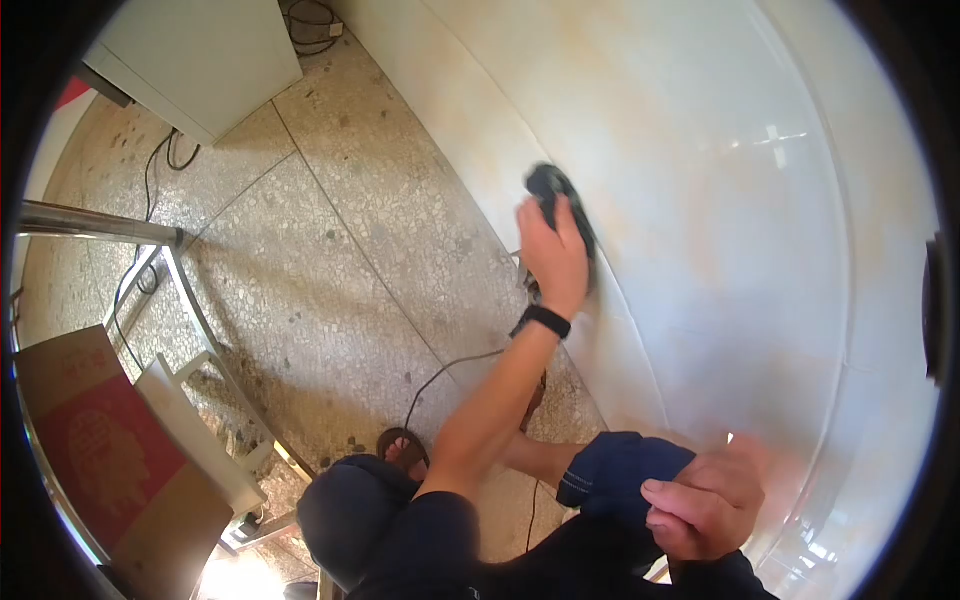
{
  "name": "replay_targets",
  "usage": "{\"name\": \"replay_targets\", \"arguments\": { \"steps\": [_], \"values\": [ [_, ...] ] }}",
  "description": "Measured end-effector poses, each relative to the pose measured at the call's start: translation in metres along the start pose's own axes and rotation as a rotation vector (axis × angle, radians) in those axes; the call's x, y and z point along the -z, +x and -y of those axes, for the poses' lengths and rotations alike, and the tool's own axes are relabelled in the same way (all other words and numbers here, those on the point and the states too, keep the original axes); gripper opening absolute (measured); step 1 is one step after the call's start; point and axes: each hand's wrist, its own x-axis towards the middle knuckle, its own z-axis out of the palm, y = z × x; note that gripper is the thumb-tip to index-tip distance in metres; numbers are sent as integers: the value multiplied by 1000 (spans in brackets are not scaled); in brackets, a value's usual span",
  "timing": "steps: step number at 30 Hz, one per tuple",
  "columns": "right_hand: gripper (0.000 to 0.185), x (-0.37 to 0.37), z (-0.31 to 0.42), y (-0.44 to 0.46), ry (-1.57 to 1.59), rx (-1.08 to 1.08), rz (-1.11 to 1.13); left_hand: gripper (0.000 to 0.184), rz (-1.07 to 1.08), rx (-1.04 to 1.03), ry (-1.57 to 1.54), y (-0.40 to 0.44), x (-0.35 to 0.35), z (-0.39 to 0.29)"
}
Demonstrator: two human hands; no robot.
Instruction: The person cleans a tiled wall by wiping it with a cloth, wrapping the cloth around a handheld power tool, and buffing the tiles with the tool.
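Note:
My left hand [556, 250], with a black band on the wrist, is closed on a dark cloth-like bundle [548, 184]. The bundle lies against the glossy white panel [680, 220], close to a thin seam; motion blurs its outline. Partly hidden behind that wrist is a small greyish thing [528, 280] by the panel's lower edge, which I cannot make out. My right hand [705, 503] is curled into a fist above my blue-clad knee [620, 470], near the panel. A small pale tip [731, 438] shows beside its knuckles; whether the fist holds it I cannot tell.
A thin cable [440, 372] runs over the speckled floor [320, 240] past my sandalled foot [405, 450]. At left are a metal frame [190, 290] and a red-and-brown carton [110, 450]. A pale cabinet [205, 65] stands at upper left, with coiled cable [312, 28] beside it.

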Motion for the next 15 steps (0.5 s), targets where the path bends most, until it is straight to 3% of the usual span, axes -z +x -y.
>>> {"name": "replay_targets", "arguments": {
  "steps": [5,10,13,15],
  "values": [
    [32,3,-20,1,59,71,34,35,-228,-35,175,132,-17,32],
    [19,1,-14,-15,173,-43,12,39,-73,120,156,185,0,81],
    [21,-2,-17,-4,102,14,103,43,-49,207,197,189,0,111],
    [36,-2,-15,4,68,40,124,45,-38,291,167,176,-1,108]
  ]
}}
